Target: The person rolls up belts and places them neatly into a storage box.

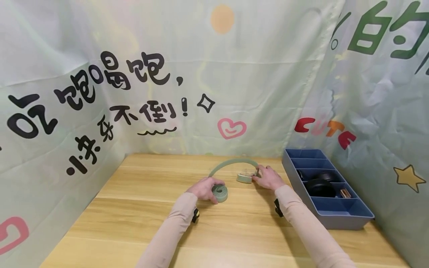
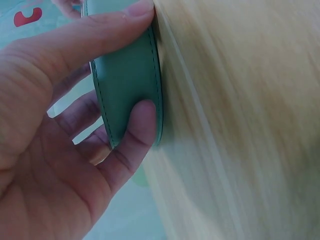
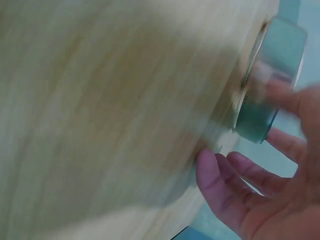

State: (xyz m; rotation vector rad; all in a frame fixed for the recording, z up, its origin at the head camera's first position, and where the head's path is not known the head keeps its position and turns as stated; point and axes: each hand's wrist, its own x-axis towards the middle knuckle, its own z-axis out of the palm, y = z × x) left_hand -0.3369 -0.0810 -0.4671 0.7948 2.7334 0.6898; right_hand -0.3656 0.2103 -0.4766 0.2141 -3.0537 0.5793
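A sage-green belt (image 1: 234, 161) stands on its edge on the table, one part wound into a flat coil (image 1: 220, 194) and the rest arching back and to the right. My left hand (image 1: 205, 188) grips the coil from its left side; the left wrist view shows thumb and fingers around the stitched strap (image 2: 127, 75). At the belt's other end, my right hand (image 1: 269, 178) holds the strap beside the shiny buckle (image 1: 244, 178). In the right wrist view the thumb lies blurred across the buckle end (image 3: 280, 50), with one finger behind it and the other fingers loosely bent.
To the right stands a blue-grey divided box (image 1: 348, 223). Its middle compartments hold dark rounded items (image 1: 320, 188) and a small copper-coloured piece (image 1: 345, 193). Printed fabric (image 1: 201, 74) hangs behind the wooden table (image 1: 134, 208) and along both sides.
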